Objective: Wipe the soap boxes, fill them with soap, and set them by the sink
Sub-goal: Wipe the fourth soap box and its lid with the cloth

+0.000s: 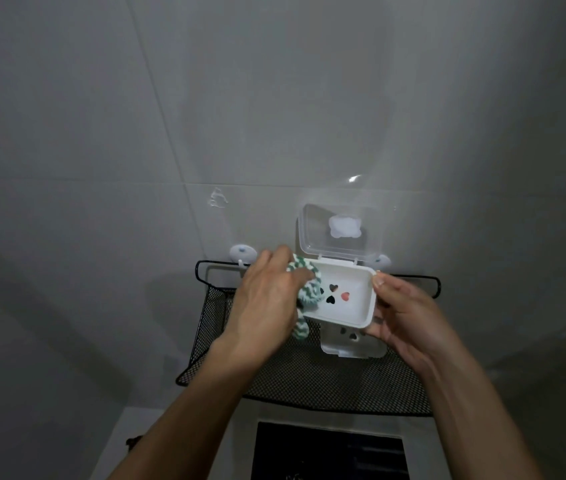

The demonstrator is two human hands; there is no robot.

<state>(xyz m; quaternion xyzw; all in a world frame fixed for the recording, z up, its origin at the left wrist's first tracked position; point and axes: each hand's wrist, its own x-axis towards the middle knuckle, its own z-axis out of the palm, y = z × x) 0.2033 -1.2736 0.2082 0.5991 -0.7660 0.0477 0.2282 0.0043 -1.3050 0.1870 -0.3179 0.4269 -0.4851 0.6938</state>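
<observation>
Dim light. Grey tiled wall (136, 98) with thin grout lines and one bright glint (354, 178). Black wire-mesh shelf (309, 379) hung on two white suction hooks (242, 252). Dark rectangular opening (326, 452) below.

No readable text, label or number anywhere

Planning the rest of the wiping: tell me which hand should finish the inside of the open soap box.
Left. The left hand already grips the striped cloth at the soap box tray's edge, while the right hand steadies its other end.
</observation>
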